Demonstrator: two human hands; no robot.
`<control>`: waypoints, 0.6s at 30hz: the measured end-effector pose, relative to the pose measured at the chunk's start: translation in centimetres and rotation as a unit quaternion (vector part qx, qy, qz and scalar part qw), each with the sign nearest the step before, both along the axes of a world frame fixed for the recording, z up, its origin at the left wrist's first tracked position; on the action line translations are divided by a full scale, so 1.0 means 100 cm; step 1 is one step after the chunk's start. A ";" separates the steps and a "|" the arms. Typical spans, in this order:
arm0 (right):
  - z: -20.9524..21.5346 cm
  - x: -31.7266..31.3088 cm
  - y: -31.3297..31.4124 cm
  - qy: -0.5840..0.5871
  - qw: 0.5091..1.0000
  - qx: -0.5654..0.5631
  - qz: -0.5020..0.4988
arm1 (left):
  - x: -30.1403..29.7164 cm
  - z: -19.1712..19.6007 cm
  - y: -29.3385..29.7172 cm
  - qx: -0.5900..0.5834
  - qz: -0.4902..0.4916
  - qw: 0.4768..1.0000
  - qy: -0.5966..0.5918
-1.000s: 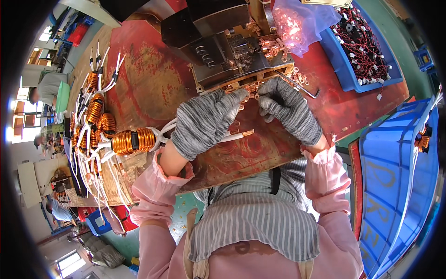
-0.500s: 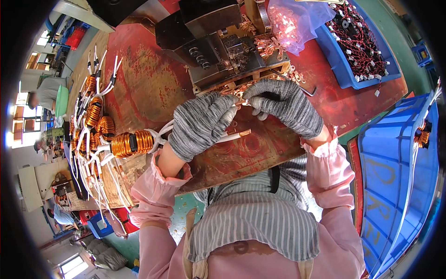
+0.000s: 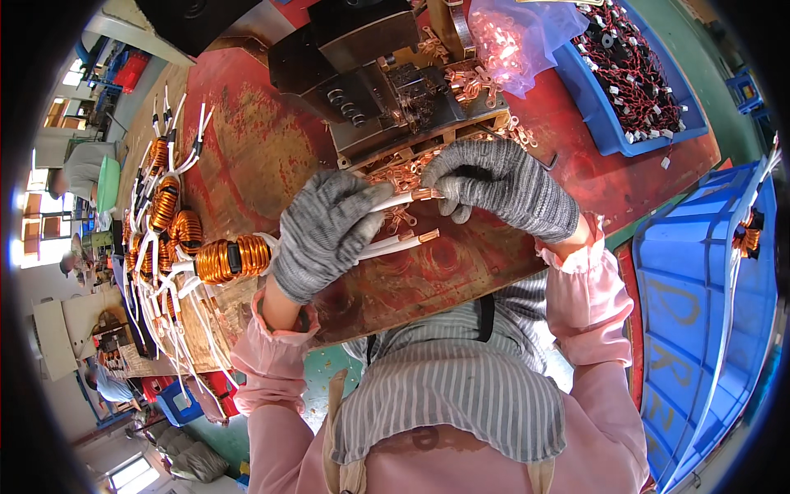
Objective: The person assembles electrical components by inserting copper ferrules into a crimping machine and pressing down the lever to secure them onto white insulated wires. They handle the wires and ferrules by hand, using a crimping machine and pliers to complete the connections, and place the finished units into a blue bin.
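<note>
Both of my hands wear grey knitted gloves. My left hand (image 3: pixel 325 235) is closed around a white wire (image 3: pixel 395 201) whose copper end points right. At that copper end, the fingertips of my right hand (image 3: pixel 506 188) are pinched together; a small copper terminal seems to be there, but the fingers partly hide it. More white wires with bare copper tips (image 3: pixel 428 236) stick out below my left hand. A copper-wound coil (image 3: pixel 234 258) lies just left of my left wrist, its leads running toward that hand. Loose copper terminals (image 3: pixel 399 174) are heaped beyond my fingers.
A dark metal press (image 3: pixel 387 99) stands at the far side of the worn red table (image 3: pixel 255 107). Behind the right hand are a bag of terminals (image 3: pixel 504 45) and a blue bin (image 3: pixel 605 136) of wired parts. Several more coils (image 3: pixel 164 202) lie left; a blue crate (image 3: pixel 691 296) stands right.
My left hand has moved left and slightly down, back along the wire, so more of its white length shows. The right hand stays near the wire's end.
</note>
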State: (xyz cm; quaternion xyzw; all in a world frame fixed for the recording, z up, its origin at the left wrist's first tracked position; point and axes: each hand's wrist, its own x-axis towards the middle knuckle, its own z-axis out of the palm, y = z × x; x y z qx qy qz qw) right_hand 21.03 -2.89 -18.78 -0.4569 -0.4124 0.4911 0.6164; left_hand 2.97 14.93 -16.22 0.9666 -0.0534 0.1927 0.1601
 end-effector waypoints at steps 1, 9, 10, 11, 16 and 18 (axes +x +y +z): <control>0.001 0.000 0.000 -0.008 1.000 0.000 -0.001 | -0.004 -0.002 0.003 -0.010 0.005 1.000 0.004; 0.012 0.002 0.004 -0.073 0.997 -0.006 -0.012 | -0.017 -0.002 0.000 -0.031 0.074 0.993 0.082; 0.011 0.003 0.005 -0.078 0.997 0.004 -0.012 | -0.016 -0.002 0.002 -0.019 0.076 0.994 0.079; 0.011 0.004 0.006 -0.083 0.996 0.016 -0.012 | -0.015 -0.001 0.003 -0.007 0.079 0.994 0.077; 0.001 0.008 0.017 -0.007 0.999 0.030 -0.020 | -0.009 -0.003 0.005 0.000 0.116 0.990 0.076; 0.006 0.013 0.020 -0.009 0.999 0.036 -0.033 | -0.006 -0.003 0.006 -0.027 0.104 0.993 0.047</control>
